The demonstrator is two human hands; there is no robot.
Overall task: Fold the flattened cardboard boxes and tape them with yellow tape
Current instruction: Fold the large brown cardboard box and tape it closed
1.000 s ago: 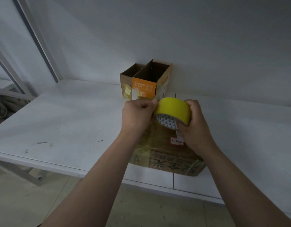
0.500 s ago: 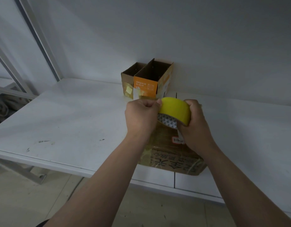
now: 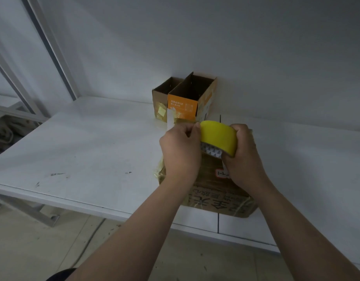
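- Two hands hold a yellow tape roll above a box that lies at the near edge of the table.
- One, the right hand, grips the tape roll with its fingers curled round it.
- Opposite, the left hand pinches at the roll's left rim, fingers curled.
- Against the wall stand an open orange box and, touching its left side, an open brown box.

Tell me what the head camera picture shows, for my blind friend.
Two bare hands hold a round roll of yellow tape over a brown cardboard box on a white table: the right hand grips it, the left hand pinches its edge. An orange-fronted open cardboard box and a plain brown one stand behind.
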